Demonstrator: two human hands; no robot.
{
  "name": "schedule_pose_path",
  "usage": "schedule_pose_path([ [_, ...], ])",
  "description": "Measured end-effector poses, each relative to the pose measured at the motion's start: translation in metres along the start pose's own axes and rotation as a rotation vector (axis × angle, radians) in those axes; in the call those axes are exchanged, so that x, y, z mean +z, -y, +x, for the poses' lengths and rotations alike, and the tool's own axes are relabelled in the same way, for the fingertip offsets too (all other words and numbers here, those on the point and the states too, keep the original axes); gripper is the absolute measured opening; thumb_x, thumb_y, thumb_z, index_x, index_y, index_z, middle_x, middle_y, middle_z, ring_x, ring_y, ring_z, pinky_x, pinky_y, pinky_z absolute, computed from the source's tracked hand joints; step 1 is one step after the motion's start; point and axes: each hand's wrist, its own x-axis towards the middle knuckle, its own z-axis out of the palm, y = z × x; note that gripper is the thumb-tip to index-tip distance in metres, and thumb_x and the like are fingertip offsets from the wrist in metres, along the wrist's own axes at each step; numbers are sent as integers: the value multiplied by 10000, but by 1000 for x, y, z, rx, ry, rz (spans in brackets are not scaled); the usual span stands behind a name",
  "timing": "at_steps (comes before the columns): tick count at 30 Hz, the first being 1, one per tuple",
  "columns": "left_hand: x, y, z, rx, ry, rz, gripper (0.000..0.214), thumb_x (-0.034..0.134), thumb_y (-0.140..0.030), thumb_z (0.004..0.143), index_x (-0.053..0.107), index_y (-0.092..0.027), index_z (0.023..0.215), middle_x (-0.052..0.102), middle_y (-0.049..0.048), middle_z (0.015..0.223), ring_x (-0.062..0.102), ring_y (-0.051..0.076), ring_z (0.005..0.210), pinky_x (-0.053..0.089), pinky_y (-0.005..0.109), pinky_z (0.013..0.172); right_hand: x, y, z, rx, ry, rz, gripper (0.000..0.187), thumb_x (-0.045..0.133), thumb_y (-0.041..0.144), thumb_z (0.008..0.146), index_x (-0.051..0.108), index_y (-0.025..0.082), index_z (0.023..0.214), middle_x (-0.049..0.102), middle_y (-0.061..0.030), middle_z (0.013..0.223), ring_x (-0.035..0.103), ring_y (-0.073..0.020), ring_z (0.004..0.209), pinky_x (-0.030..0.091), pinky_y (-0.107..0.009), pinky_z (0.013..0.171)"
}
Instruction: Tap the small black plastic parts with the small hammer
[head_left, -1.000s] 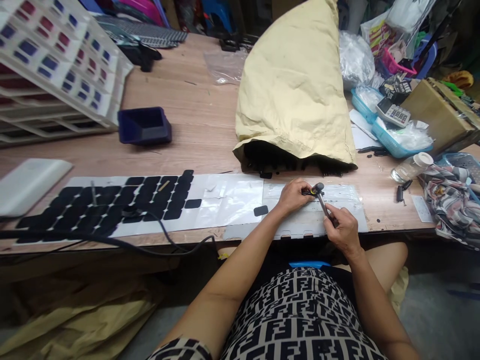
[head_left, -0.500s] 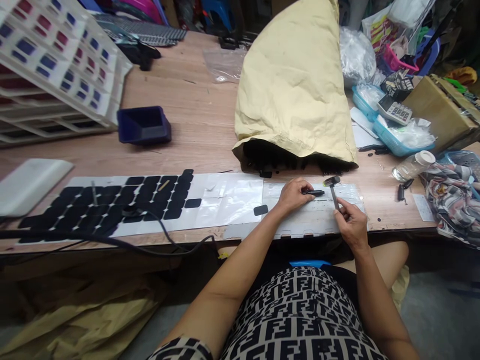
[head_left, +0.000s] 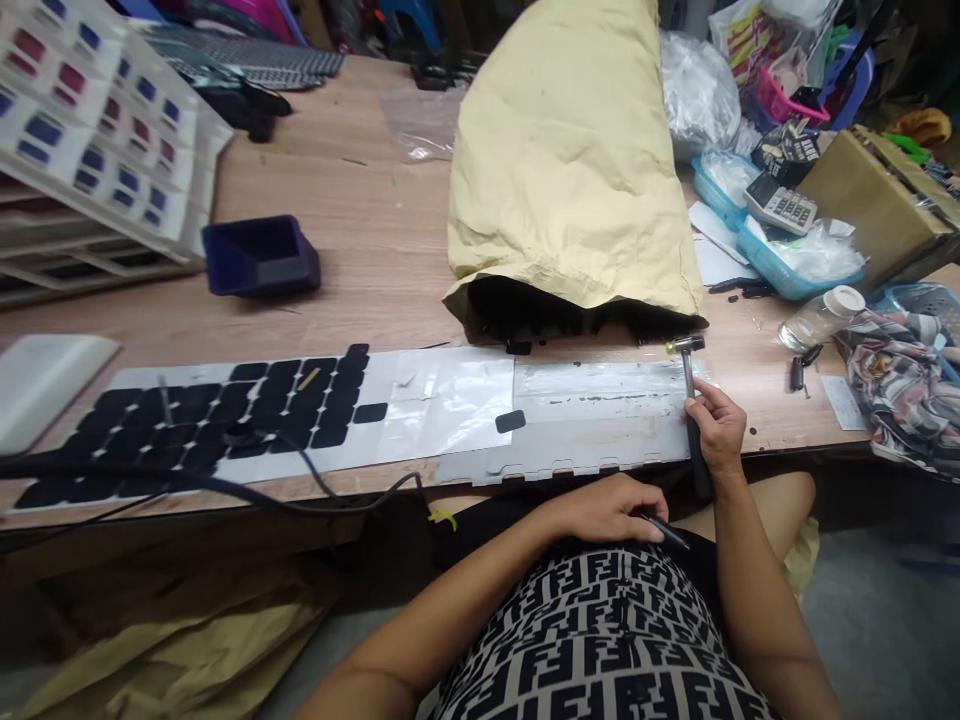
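Since the earlier frame the left hand (head_left: 619,510) has dropped from the grey board (head_left: 577,435) to the lap with the slim black rod (head_left: 666,531), and the hammer (head_left: 688,375) has shifted rightward. Well left of both grips, rounded black patches (head_left: 274,385) lie in rows on a glossy white sheet (head_left: 450,400). A wrinkled kraft-paper sack (head_left: 570,170) lies beyond. The left hand is curled closed, pinching the rod above a shirt (head_left: 600,610) patterned with interlocking F shapes. The right hand (head_left: 716,425) wraps the hammer's dark handle; its metal head, yellowish-tipped, is just past the grip. Farther right, a black carton's (head_left: 787,150) pale lettering is too blurred to read.
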Motion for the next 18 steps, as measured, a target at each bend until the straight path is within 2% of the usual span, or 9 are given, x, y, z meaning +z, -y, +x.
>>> schedule_pose_path([
  [2, 16, 26, 14, -189, -21, 79, 259, 681, -385, 859, 712, -217, 1053, 724, 16, 966, 643, 185, 871, 466, 269, 783, 0, 0, -1, -5, 6, -6, 381, 711, 314, 761, 761, 163, 1107, 597, 51, 598, 545, -129, 567, 463, -294, 618],
  [5, 28, 68, 34, -519, -147, 112, 374, 655, -430, 853, 684, -258, 1184, 734, 30, 1122, 659, 245, 1027, 499, 328, 879, 1, -1, -2, -7, 23, -18, 380, 705, 322, 760, 764, 165, 1100, 596, 47, 604, 532, -127, 566, 447, -286, 594],
  [7, 30, 88, 42, -615, -238, 108, 448, 605, -455, 884, 646, -263, 1287, 706, 64, 1257, 629, 282, 1169, 487, 376, 983, 1, 0, -3, -3, 34, -19, 385, 702, 325, 762, 763, 165, 1107, 593, 46, 613, 531, -126, 573, 444, -283, 593],
  [9, 31, 97, 44, -627, -283, 128, 491, 564, -464, 912, 620, -249, 1349, 686, 104, 1309, 598, 303, 1244, 464, 399, 1040, 1, 0, -4, 1, 35, -15, 389, 703, 325, 762, 762, 164, 1111, 585, 47, 616, 527, -124, 576, 440, -279, 591],
  [11, 32, 94, 41, -624, -280, 159, 528, 570, -483, 907, 601, -260, 1384, 693, 111, 1298, 591, 314, 1263, 462, 405, 1044, 1, 0, -5, 1, 32, -14, 390, 703, 322, 760, 762, 160, 1110, 575, 48, 616, 514, -120, 575, 430, -274, 582],
  [13, 33, 81, 34, -605, -207, 218, 560, 611, -486, 878, 597, -269, 1394, 710, 102, 1263, 616, 324, 1228, 486, 400, 996, 2, 0, -5, -3, 37, -18, 389, 699, 318, 764, 760, 156, 1113, 566, 49, 617, 498, -116, 570, 414, -268, 569],
  [15, 31, 56, 26, -519, -84, 305, 496, 636, -465, 862, 664, -252, 1309, 743, 99, 1166, 668, 322, 1109, 511, 379, 893, 2, 0, -5, -7, 49, -26, 388, 692, 316, 774, 757, 156, 1121, 560, 49, 622, 489, -113, 568, 401, -265, 562],
  [17, 21, 24, 18, -356, 15, 361, 344, 638, -432, 868, 751, -228, 1121, 769, 86, 995, 700, 278, 919, 502, 333, 769, 2, 0, -5, -12, 57, -40, 389, 687, 316, 784, 754, 157, 1133, 558, 49, 631, 481, -111, 567, 394, -263, 559],
  [18, 12, 7, 14, -265, 21, 344, 285, 627, -419, 881, 769, -225, 1035, 768, 66, 912, 694, 241, 832, 485, 305, 719, 2, -1, -5, -16, 61, -47, 390, 684, 316, 790, 751, 158, 1140, 557, 48, 635, 479, -110, 568, 394, -263, 560],
])
